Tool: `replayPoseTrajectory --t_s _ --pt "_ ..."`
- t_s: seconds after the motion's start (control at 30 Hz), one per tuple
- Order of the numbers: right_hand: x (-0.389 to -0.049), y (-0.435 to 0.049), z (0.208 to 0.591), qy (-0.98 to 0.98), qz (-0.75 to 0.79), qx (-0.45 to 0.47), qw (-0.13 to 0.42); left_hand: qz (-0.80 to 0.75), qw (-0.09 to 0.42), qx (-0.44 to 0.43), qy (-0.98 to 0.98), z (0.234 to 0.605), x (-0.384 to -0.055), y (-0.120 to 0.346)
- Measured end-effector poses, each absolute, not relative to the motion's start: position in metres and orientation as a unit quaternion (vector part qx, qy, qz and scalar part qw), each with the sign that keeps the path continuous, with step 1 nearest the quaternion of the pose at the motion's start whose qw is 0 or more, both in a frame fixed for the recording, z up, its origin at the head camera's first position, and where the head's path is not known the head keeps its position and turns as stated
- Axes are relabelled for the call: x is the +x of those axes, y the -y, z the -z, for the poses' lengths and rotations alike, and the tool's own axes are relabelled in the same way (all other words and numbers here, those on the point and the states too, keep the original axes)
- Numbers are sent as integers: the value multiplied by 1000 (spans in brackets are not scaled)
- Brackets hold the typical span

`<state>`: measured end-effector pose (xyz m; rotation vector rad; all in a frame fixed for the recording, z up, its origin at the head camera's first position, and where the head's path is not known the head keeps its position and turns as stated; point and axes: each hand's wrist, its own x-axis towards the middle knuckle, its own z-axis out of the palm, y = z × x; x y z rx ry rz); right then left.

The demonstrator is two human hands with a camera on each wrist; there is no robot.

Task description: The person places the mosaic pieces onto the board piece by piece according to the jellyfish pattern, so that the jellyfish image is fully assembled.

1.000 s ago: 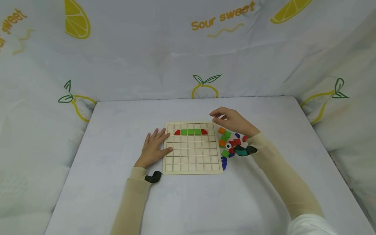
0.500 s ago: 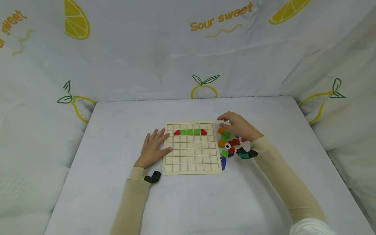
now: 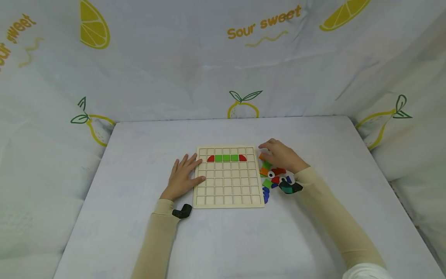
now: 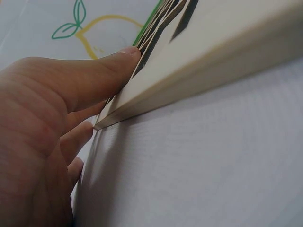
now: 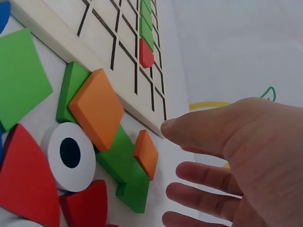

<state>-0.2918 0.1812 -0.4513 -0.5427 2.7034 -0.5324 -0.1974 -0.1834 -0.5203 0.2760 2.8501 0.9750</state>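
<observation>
A pale wooden grid board [image 3: 226, 186] lies flat on the table. One of its upper rows carries three green squares [image 3: 227, 158] with a red curved piece [image 3: 242, 158] at either end. My left hand [image 3: 182, 179] rests with spread fingers on the board's left edge, the thumb lying over the rim. My right hand [image 3: 281, 155] hovers over the loose pieces by the board's right edge, fingers apart and holding nothing. Close to its fingertips lies a small orange tile [image 5: 146, 154] beside some green tiles [image 5: 132, 189].
Loose pieces lie in a heap along the board's right side: a larger orange tile [image 5: 98, 111], a white disc with a dark oval [image 5: 70, 156], red curved pieces [image 5: 28, 179] and blue ones [image 3: 266, 195]. White cloth printed with lemons [image 3: 242, 110] hangs behind the table.
My right hand has moved from above the board's top right corner to the right and nearer, lowering over the loose tiles. The left hand stays in place.
</observation>
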Motion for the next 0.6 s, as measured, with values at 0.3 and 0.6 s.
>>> replayPoseTrajectory --t_s 0.3,0.6 --pt "-287 -180 457 -953 171 -185 167 -325 63 88 -939 522 -198 183" --pt "-283 -177 459 -954 157 -208 149 -324 64 85 -940 521 -198 183"
